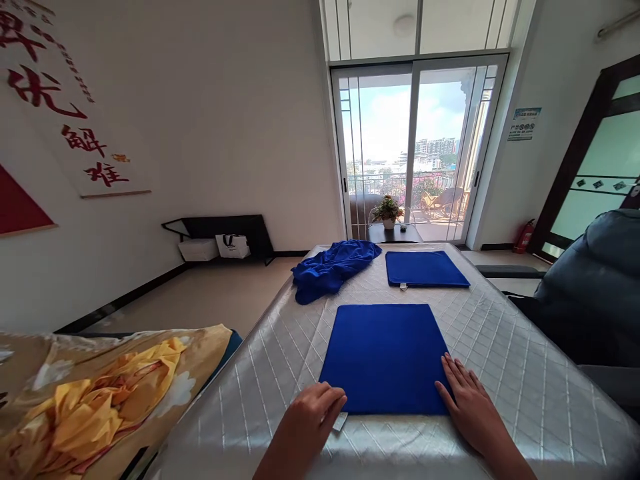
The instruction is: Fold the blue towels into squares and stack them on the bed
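1. In the head view, a folded blue cloth (pixel 385 360) lies flat and nearly square on a silvery quilted cover (pixel 260 377), in front of the person and between the two hands
2. The left hand (pixel 316 408) is at the cloth's near left corner, fingers curled and thumb drawn in close to them; whether they pinch the fabric, I cannot tell
3. A small white tag (pixel 341 421) sticks out from the near edge of that cloth, just beside the left hand
4. The right hand (pixel 467 397) is spread palm down at the right edge, near the near right corner, its fingers extended and gripping nothing
5. Beyond it, toward the far right of the cover, lies a second folded blue piece (pixel 425 268), flat, with a pale label (pixel 403 287) at its near edge; the two are apart
6. To the left of that piece, a crumpled blue cloth (pixel 335 268) lies in a loose heap
7. At lower left, rumpled yellow fabric (pixel 117 400) rests on a patterned tan cover (pixel 203 347)
8. Past the far end of the silvery cover, a potted plant (pixel 389 210) stands before a sliding glass door (pixel 415 153); a dark padded chair (pixel 595 280) is at the right
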The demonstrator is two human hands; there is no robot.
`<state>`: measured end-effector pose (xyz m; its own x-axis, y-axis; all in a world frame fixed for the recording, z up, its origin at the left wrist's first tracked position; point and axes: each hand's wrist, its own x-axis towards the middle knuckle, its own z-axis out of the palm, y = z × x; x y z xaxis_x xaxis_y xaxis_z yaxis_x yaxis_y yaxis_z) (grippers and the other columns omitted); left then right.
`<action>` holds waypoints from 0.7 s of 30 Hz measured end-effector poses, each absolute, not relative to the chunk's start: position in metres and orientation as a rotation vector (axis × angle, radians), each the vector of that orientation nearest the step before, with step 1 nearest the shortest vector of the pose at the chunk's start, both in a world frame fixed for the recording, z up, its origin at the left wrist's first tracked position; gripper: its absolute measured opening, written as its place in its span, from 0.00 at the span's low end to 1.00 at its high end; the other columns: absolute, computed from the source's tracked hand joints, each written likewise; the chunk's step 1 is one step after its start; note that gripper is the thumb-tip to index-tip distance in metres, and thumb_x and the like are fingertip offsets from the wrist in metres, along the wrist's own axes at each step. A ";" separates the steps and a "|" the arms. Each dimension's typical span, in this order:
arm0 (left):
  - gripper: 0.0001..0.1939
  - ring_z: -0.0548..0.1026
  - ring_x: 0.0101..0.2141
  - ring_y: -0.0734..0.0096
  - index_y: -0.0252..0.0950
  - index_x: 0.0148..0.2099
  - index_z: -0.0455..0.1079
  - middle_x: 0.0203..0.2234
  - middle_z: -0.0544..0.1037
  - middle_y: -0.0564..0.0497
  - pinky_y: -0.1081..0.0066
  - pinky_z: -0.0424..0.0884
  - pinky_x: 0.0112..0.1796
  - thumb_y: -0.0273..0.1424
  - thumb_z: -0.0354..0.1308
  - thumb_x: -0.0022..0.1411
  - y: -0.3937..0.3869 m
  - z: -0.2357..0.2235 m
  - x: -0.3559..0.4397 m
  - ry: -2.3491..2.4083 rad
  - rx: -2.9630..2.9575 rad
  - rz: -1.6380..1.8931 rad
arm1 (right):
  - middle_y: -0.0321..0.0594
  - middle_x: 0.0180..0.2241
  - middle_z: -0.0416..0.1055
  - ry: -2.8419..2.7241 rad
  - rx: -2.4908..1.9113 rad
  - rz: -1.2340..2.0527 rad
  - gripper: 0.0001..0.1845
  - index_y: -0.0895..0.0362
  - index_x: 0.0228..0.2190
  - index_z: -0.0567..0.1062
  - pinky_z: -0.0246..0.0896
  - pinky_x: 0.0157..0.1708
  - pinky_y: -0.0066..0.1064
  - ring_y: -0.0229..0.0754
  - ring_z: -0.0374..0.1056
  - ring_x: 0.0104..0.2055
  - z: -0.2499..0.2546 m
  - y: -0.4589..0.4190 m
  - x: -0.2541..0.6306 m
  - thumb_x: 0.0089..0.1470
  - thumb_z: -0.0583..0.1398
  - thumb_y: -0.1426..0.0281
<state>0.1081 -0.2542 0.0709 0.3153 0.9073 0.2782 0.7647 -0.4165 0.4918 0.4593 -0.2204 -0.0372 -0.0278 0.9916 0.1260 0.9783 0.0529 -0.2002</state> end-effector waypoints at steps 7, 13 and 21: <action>0.10 0.79 0.45 0.61 0.46 0.44 0.78 0.43 0.80 0.50 0.60 0.76 0.49 0.33 0.57 0.64 -0.243 0.018 0.076 1.704 2.300 0.721 | 0.43 0.69 0.55 -2.056 -1.925 0.037 0.34 0.59 0.65 0.63 0.45 0.69 0.48 0.49 0.48 0.71 -0.036 -0.221 0.461 0.66 0.46 0.54; 0.14 0.79 0.45 0.59 0.46 0.43 0.78 0.43 0.80 0.50 0.58 0.76 0.50 0.25 0.57 0.58 -0.247 0.008 0.074 1.725 2.314 0.815 | 0.45 0.54 0.74 -2.030 -1.728 -0.049 0.22 0.50 0.44 0.81 0.64 0.59 0.46 0.51 0.70 0.56 -0.026 -0.238 0.470 0.66 0.50 0.56; 0.08 0.81 0.43 0.60 0.47 0.42 0.78 0.42 0.81 0.51 0.62 0.78 0.47 0.33 0.61 0.60 -0.237 -0.002 0.066 1.693 2.273 0.805 | 0.41 0.45 0.79 -2.185 -1.544 0.137 0.16 0.46 0.44 0.81 0.73 0.46 0.32 0.44 0.76 0.45 -0.032 -0.252 0.504 0.64 0.56 0.56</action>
<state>0.0663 -0.2369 -0.0024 0.1981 0.9311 0.3061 0.8251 -0.3270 0.4607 0.5045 -0.2520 -0.0320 -0.2656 0.9136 0.3078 0.8679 0.3656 -0.3363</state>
